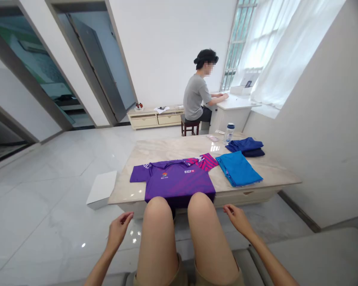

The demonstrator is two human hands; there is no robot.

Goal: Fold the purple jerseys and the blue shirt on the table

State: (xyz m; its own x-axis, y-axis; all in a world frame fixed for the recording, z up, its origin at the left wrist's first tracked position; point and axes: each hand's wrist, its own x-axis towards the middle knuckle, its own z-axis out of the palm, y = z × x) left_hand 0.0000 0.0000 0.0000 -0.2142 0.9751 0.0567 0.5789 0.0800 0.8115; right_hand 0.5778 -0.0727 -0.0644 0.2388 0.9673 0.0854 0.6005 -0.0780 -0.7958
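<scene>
My left hand [118, 230] hangs empty beside my left knee, its grip loose and half curled, holding nothing. My right hand [238, 219] is out by my right knee, grip open and empty too. Just ahead of my knees, the purple jersey [174, 180] lies spread flat on the marble worktop [274, 174], its hem over the near edge. Right of it lies a folded blue shirt [238, 169], a dark blue folded stack [246, 146] behind, a bottle [229, 132] nearby. A person [198, 95] sits at a far desk.
</scene>
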